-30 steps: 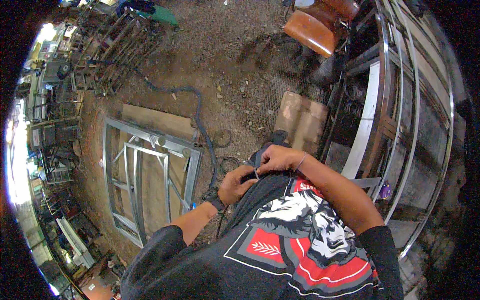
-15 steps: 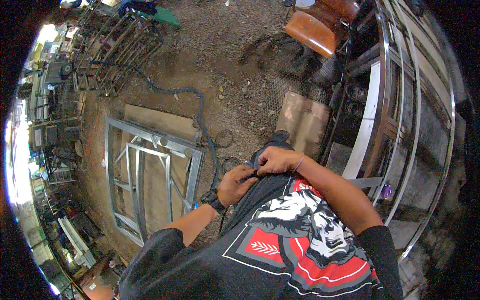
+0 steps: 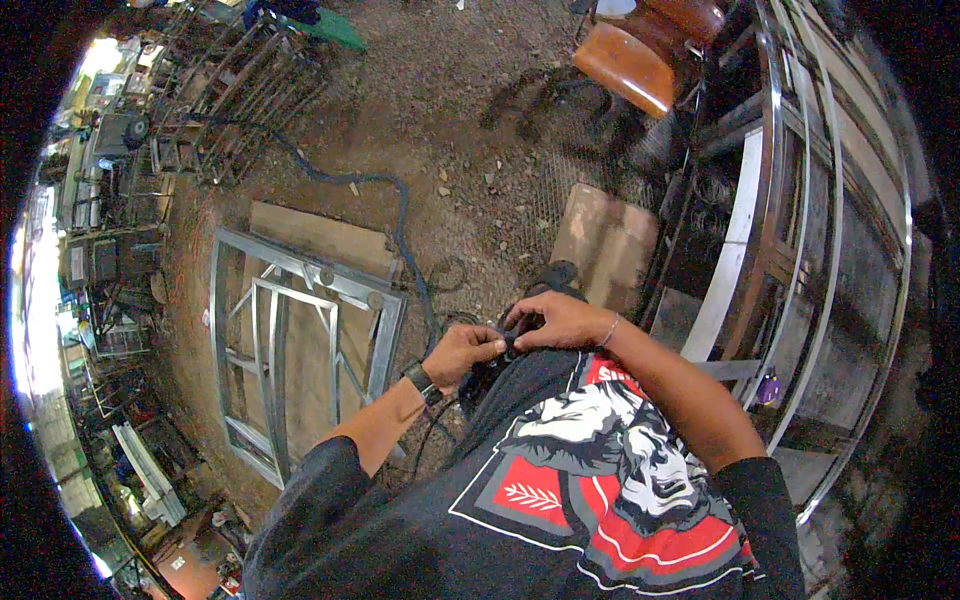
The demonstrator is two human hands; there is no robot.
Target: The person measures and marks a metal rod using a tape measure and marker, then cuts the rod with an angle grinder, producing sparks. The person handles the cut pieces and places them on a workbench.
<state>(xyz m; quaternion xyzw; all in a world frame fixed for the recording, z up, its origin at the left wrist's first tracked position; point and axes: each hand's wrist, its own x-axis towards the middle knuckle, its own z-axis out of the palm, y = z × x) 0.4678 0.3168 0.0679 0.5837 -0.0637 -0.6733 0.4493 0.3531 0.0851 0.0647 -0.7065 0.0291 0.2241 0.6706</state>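
Observation:
In front of my lap both hands meet over a small black piece (image 3: 510,345) whose kind I cannot make out. My left hand (image 3: 464,354), with a dark band at its wrist, pinches it from the left between thumb and fingers. From the other side my right hand (image 3: 565,322) has its thumb and forefinger curled around it. Beneath the left hand a dark object (image 3: 481,388) shows in part against my dark clothing; its shape is mostly hidden. A thin black cable (image 3: 428,432) curves down from near there.
Left of me a welded metal frame (image 3: 392,340) lies over brown board (image 3: 330,237). A thick dark hose (image 3: 402,215) snakes across the gravel floor. A brown sheet (image 3: 605,235) lies ahead, an orange chair (image 3: 628,72) beyond it. Metal racking (image 3: 790,230) stands at right.
My left hand has shifted slightly up and its wrist has turned, baring more of the dark object below. The right hand's fingers have opened into a rounder loop.

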